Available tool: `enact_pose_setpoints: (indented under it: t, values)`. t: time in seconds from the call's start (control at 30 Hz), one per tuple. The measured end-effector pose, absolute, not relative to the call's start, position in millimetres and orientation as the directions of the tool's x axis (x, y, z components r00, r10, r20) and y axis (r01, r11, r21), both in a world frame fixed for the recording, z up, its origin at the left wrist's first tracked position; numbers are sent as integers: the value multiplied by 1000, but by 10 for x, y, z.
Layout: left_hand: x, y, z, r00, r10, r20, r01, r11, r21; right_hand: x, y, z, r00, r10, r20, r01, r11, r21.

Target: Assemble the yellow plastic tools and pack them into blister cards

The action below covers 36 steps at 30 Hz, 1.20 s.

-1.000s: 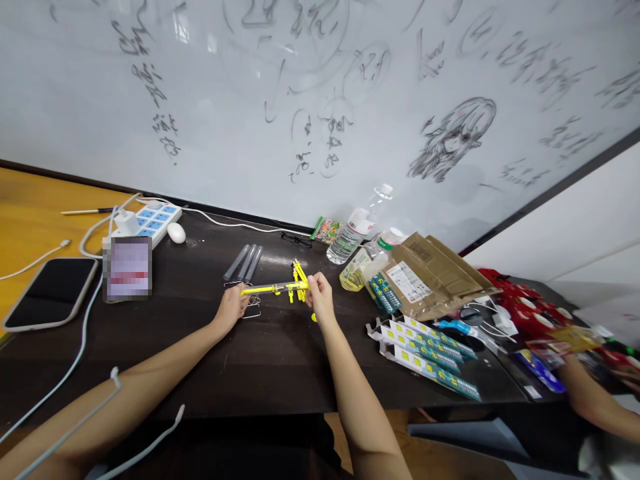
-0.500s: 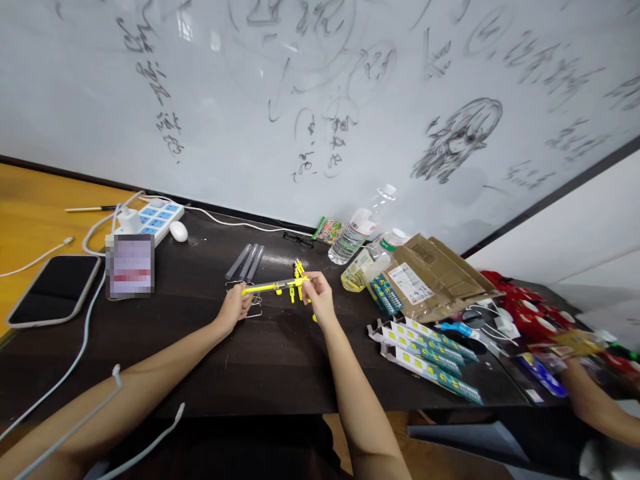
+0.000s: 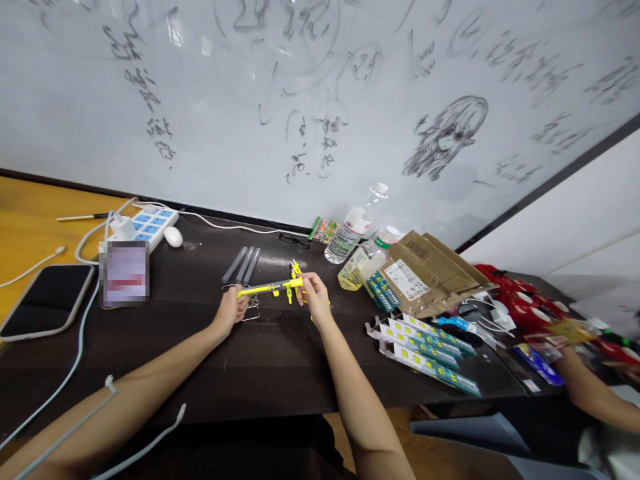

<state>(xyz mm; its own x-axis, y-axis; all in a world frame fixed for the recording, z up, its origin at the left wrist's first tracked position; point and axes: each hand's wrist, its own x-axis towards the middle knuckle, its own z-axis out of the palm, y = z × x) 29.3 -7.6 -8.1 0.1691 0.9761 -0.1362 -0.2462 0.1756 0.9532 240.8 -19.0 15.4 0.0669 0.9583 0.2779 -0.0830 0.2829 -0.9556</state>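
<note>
A thin yellow and clear tube [image 3: 270,288] is held nearly level above the dark table. My left hand [image 3: 232,311] is closed on its left end. At the right end my right hand [image 3: 315,296] pinches the yellow part. Small yellow pieces [image 3: 289,295] lie behind and below the tube, partly covered by my right hand. Several dark clear tubes [image 3: 245,265] rest just behind my left hand. Bent metal wires [image 3: 253,307] lie beside the left fingers.
Flattened teal and white boxes [image 3: 430,357], a brown cardboard package [image 3: 425,270] and bottles [image 3: 350,233] stand or lie to the right. A power strip [image 3: 153,225] and phone [image 3: 45,300] are left. Another person's arm [image 3: 595,393] shows far right.
A yellow part now shows at the tube's right end, by my right fingers. The camera view has shifted slightly. Both hands still hold the tube.
</note>
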Motion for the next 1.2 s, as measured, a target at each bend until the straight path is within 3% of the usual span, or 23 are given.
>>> enact_pose_setpoints:
  t: [0.2, 0.5, 0.77, 1.0, 1.2]
  values:
    - [294, -60, -110, 186, 974, -128, -237, 171, 956, 2376, -194, 174, 109, 954, 279, -60, 286, -956]
    - [301, -99, -55, 250, 961, -114, -179, 162, 970, 2341, -205, 204, 123, 979, 164, -237, 189, -953]
    - [265, -115, 2, 489, 864, -120, -59, 170, 984, 2430, -169, 235, 209, 962, 175, -230, 223, -947]
    - [273, -190, -69, 662, 750, 0, 133, -117, 984, 2463, -180, 259, 222, 957, 185, -197, 230, -953]
    - [261, -280, -10, 655, 741, 149, 346, -468, 813, 2456, -165, 225, 209, 964, 166, -205, 209, -956]
